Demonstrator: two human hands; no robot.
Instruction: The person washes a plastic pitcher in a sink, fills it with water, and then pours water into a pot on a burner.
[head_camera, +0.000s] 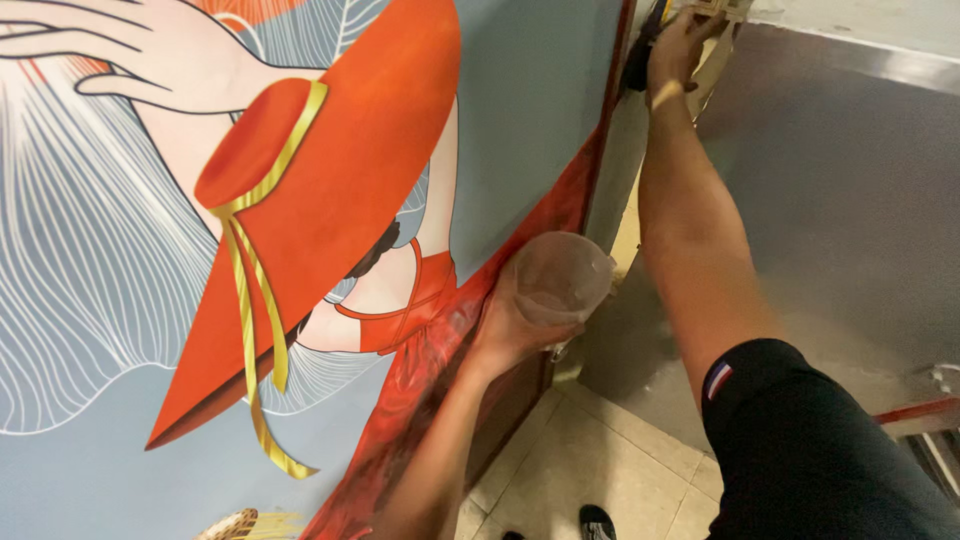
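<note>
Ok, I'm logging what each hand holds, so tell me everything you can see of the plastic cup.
The plastic cup is clear and slightly cloudy, a plain tapered tumbler with a round open rim and no lid or handle. It looks thin and disposable. Whether anything is inside cannot be told. It is tilted, with its mouth turned toward the camera. The left hand grips it from below and behind. It sits by the right edge of the painted panel, close to the dark frame, above the tiled floor.

A large painted poster panel (300, 250), pale blue-grey with a figure in an orange-red hat trimmed in gold ribbon, fills the left of the scene, its right edge meeting a grey wall.
</note>
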